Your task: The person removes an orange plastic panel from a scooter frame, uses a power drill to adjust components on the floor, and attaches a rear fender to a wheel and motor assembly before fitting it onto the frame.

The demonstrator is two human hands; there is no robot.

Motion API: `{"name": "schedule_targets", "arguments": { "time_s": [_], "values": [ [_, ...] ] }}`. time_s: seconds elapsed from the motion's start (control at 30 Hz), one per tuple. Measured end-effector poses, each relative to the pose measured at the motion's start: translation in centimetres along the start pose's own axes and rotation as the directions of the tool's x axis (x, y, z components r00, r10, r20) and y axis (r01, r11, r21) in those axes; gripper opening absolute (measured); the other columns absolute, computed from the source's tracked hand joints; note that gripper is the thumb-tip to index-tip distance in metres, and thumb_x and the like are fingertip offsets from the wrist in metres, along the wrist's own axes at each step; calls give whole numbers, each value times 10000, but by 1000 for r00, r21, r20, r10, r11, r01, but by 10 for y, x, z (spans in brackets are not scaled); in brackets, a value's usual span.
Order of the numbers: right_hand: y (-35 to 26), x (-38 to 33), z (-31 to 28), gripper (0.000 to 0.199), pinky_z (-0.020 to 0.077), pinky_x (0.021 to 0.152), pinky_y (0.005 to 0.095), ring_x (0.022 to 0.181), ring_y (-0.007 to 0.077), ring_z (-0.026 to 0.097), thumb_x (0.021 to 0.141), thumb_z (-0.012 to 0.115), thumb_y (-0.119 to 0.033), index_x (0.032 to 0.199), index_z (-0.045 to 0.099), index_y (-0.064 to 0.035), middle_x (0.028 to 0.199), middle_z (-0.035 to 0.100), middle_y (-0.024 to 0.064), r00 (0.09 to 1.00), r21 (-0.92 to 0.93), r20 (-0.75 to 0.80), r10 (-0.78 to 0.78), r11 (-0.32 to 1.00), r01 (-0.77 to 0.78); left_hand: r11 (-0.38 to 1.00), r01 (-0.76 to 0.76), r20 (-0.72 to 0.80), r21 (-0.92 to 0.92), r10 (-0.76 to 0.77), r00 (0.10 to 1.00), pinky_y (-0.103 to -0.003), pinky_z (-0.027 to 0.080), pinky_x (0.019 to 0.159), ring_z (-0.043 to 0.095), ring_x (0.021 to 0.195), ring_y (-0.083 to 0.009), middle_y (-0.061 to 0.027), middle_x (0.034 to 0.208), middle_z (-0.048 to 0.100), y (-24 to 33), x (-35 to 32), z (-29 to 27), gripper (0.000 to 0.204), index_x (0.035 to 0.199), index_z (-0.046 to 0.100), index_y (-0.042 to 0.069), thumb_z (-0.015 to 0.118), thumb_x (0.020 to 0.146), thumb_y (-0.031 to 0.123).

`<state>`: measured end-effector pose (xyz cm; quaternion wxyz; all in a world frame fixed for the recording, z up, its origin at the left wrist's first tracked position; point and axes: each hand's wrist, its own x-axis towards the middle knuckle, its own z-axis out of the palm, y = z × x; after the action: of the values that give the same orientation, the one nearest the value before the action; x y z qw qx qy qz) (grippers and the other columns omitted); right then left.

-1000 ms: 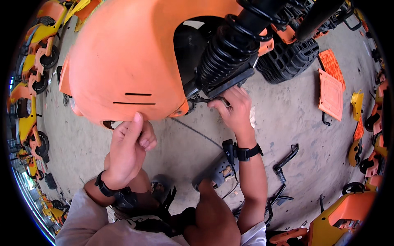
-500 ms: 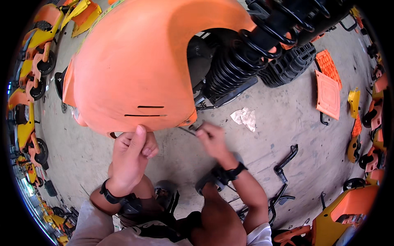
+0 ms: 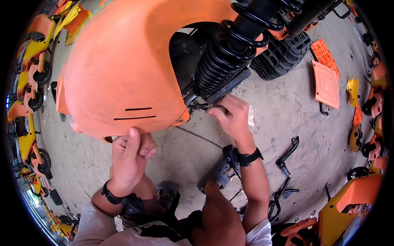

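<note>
A large orange body panel (image 3: pixel 111 78) of a scooter-like vehicle fills the upper left, with two dark slots near its lower edge. My left hand (image 3: pixel 130 151) grips that edge, thumb on the outside and fingers curled under. Right of the panel stands a black coil-spring shock absorber (image 3: pixel 227 53). Just below its lower end, my right hand (image 3: pixel 234 118) is closed, finger and thumb pinched together near small dark parts beside the panel's corner. What it pinches cannot be made out. A thin dark cable (image 3: pixel 201 137) runs from under the panel toward my foot.
Crumpled white paper (image 3: pixel 251 115) lies behind my right hand. A black knobbly tyre (image 3: pixel 281 57) is beyond the shock absorber. Orange flat panels (image 3: pixel 326 84) and black bent metal bars (image 3: pixel 283 164) lie to the right. Orange and yellow vehicles (image 3: pixel 35 98) line both sides.
My right hand has moved up and right, from below the panel's corner to the shock absorber's lower end. My left hand keeps its grip. The view has shifted slightly.
</note>
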<state>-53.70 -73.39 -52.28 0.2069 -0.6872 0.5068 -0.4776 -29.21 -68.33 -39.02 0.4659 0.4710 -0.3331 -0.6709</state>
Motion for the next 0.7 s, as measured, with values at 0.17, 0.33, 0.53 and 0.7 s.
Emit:
{"name": "schedule_targets", "arguments": {
  "time_s": [0.17,0.33,0.53,0.7],
  "values": [
    [1,12,-3,329,383,496,345,534,270,501,604,824,-286,633,610,-38,572,510,74,997,-29,-15,-81,996,80,997,-21,-63,70,25,998,-241,266,520,270,543,-81,14,592,316,-1,-2,6,464,669,372,91,379,1022,393],
    [13,14,4,349,398,519,349,557,278,511,608,827,-298,636,601,-33,595,526,85,993,7,7,-116,993,116,995,-24,-96,93,33,995,-240,268,519,271,538,-79,21,582,309,-1,-1,10,475,651,365,97,382,1021,395],
    [-9,-47,79,393,373,576,273,597,127,462,867,644,-381,722,576,-21,614,480,40,864,603,81,497,666,-440,992,-50,-98,113,62,993,-242,269,522,280,541,-81,21,575,303,-3,1,13,479,646,367,96,394,1017,398],
    [-71,-50,89,624,298,539,242,572,93,376,948,356,-615,662,439,-66,625,435,1,638,801,588,497,-251,-543,983,-124,-98,133,138,986,-246,271,521,290,537,-91,19,571,301,-11,4,11,467,669,374,88,402,1012,404]
  ]
}}
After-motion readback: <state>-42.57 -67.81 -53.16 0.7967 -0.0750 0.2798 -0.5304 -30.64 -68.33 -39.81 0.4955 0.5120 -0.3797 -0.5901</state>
